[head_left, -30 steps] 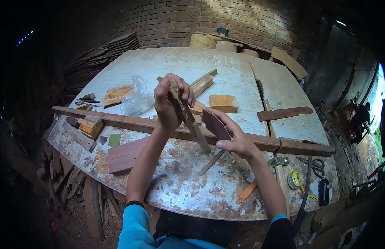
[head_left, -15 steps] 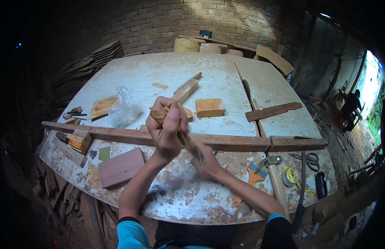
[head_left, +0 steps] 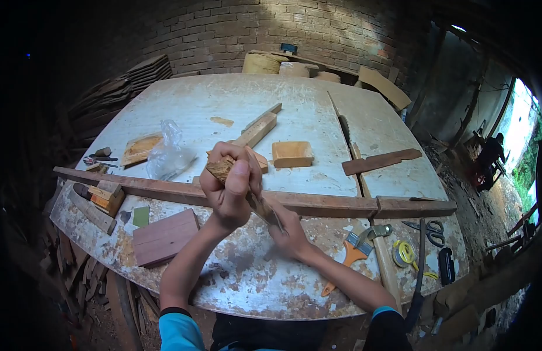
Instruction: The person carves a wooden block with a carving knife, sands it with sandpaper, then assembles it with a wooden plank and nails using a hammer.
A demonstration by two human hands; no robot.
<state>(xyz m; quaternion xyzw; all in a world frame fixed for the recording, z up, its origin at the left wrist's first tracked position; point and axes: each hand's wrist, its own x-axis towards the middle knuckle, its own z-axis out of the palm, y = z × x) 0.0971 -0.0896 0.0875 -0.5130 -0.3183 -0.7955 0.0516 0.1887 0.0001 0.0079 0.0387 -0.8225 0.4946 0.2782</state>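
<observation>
The left hand (head_left: pixel 230 186) is clamped on a stick (head_left: pixel 221 169), whose rough, splintery end juts from the fist above the bench (head_left: pixel 253 286). The right hand (head_left: pixel 291 234) wraps the stick's lower part. Beyond runs a squared wooden beam (head_left: pixel 329 205); flaking bench surface stretches between a smooth reddish block (head_left: pixel 166 237) and an orange-handled brush (head_left: pixel 351 255), down to the curved near edge.
</observation>
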